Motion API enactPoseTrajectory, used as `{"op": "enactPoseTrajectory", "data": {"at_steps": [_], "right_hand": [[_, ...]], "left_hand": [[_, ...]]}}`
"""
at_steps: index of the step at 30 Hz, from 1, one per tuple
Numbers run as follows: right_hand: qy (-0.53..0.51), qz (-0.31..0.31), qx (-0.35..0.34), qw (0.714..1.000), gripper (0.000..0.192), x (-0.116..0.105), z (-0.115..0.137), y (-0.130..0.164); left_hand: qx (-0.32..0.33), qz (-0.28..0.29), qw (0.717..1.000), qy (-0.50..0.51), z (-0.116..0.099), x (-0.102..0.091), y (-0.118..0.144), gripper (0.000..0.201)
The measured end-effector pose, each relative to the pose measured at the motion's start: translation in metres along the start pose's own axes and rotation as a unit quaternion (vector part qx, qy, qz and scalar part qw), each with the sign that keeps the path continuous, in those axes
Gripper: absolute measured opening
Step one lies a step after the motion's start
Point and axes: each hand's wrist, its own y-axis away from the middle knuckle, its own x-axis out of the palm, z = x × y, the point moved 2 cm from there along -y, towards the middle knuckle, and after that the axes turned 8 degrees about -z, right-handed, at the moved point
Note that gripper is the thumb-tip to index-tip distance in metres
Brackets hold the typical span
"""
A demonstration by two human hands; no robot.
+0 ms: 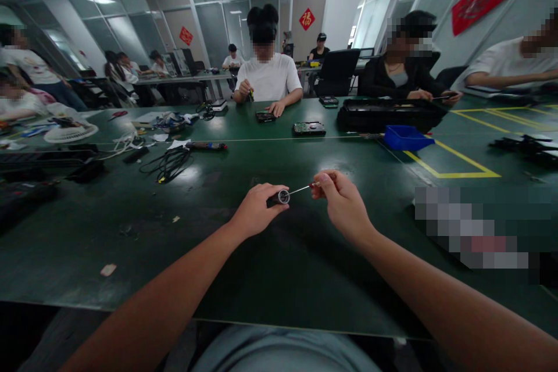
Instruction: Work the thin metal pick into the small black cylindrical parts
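My left hand (258, 209) is closed around a small dark cylindrical part (283, 196), whose round, silver-rimmed end faces me. Between the fingers of my right hand (344, 200) is a thin screwdriver (300, 190) with a bit of red near its grip; most of its handle is hidden by the fingers. The metal shaft points left and its tip reaches the cylinder's round end. Whether the tip touches something inside, I cannot tell. Both hands are raised over the green table (279, 279).
Black cables (168, 164) and a dark pen-like tool (207, 146) lie at left. Ahead are a hard drive (308, 128), a long black housing (390, 114) and a blue scoop-shaped bin (407, 137). Across the table a person (268, 78) handles another drive.
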Motion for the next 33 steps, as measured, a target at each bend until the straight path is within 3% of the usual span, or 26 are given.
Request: {"op": "enactPoseTrajectory", "data": {"at_steps": [9, 15, 25, 33], "right_hand": [[0.169, 0.013, -0.070, 0.983, 0.033, -0.009, 0.018, 0.002], [0.161, 0.064, -0.141, 0.975, 0.019, -0.007, 0.020, 0.006], [0.212, 0.091, -0.106, 0.967, 0.024, -0.005, 0.023, 0.006], [0.203, 0.104, -0.129, 0.965, 0.023, -0.004, 0.023, 0.007]], "left_hand": [[0.009, -0.003, 1.000, -0.002, 0.003, 0.003, 0.001, 0.031], [0.007, -0.001, 1.000, 0.001, 0.004, 0.003, 0.001, 0.031], [-0.003, 0.013, 1.000, -0.010, 0.003, 0.001, 0.000, 0.034], [-0.004, 0.005, 1.000, -0.005, 0.006, 0.002, 0.001, 0.034]]}}
